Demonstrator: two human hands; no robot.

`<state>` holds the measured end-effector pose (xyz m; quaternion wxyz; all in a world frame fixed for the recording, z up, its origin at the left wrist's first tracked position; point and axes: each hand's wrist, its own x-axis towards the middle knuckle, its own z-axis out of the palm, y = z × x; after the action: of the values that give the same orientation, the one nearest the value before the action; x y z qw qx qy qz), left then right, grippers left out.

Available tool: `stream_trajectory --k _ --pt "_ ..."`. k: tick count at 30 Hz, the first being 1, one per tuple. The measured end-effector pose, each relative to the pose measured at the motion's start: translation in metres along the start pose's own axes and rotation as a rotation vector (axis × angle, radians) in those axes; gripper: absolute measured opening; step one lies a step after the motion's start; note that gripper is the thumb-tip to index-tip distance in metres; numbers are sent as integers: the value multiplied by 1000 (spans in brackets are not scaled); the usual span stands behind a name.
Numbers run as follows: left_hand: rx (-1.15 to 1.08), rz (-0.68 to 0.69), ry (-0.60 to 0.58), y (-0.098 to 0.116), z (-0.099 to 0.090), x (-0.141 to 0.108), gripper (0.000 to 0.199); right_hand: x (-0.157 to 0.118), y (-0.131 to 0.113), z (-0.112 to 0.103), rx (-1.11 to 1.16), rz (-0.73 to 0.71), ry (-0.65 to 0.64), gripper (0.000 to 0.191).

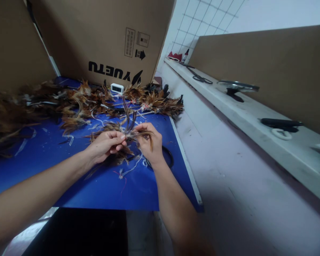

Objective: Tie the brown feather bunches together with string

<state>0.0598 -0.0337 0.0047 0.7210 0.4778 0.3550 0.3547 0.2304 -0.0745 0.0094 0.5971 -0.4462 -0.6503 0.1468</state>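
Observation:
Above the blue tabletop, my left hand pinches the base of a small spray of brown feathers between thumb and fingers. My right hand is closed at the same spray's right side, with some feather tips lying across its fingers. Both hands nearly meet at the pale quill ends. Beneath them lie more loose brown feathers. A black ring rests on the table, partly hidden behind my right forearm. Nearer me is a fluffy scrap with a white ribbon strip and red thread.
Piles of brown and black feathers run along the table's back, with a small white digital clock among them. Large cardboard boxes stand behind. On the right, a white ledge carries scissors, a round mirror-like object and black-handled tools.

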Motion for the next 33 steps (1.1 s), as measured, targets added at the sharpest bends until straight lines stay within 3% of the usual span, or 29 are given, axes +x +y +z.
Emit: stream_trajectory --k 13,25,29,33 --pt "136 85 40 -4 -1 0 31 -1 -4 -1 -66 -59 -91 11" --pt "5 20 -30 2 0 0 34 8 2 2 478 412 12 25" --pt "-43 17 -30 2 0 -1 33 7 2 3 549 477 36 25" --pt "-76 20 -13 3 1 -1 32 6 0 5 520 496 -28 25"
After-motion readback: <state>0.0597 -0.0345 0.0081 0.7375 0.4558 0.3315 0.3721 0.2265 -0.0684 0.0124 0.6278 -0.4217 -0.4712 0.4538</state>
